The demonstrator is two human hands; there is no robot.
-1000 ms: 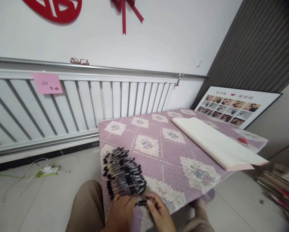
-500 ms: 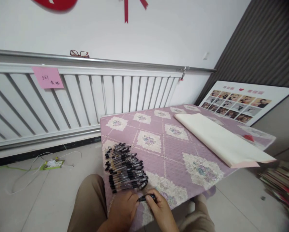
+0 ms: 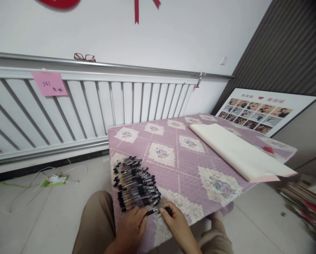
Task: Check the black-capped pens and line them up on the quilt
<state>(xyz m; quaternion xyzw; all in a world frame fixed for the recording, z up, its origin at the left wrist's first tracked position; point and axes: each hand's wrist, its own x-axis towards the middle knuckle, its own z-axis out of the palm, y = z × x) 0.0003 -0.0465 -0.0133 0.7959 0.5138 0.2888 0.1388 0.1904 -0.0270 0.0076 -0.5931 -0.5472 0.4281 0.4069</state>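
The person's left hand (image 3: 131, 227) and right hand (image 3: 174, 224) meet just on the near side of the pile of pens (image 3: 135, 185), at the edge of the table (image 3: 184, 165) that the pile lies on. Between them they hold one black pen (image 3: 153, 212), which lies roughly level and across, just clear of the pile's nearest pens. The left hand's fingers (image 3: 143, 213) are curled and pinched on the pen's left end. The right hand's fingers (image 3: 166, 216) are closed on its right end, where a dark piece shows; whether that is the cap still on or pulled free cannot be told. The pile itself is a fanned heap of clear-barrelled pens with black caps, resting on the purple quilted cloth near the table's left edge. To the right of the pile, well apart from it, lies a long cream sheet (image 3: 237, 151), folded or rolled. Beyond the pile stands a white radiator (image 3: 94, 109) with a pink note (image 3: 49, 83) stuck on it and a pair of glasses (image 3: 84, 57) on top. To the left of the pile, down on the floor, a white cable (image 3: 28, 195) trails from a small green thing (image 3: 53, 180). Far right of the pile a board of photos (image 3: 258, 111) leans on the wall.
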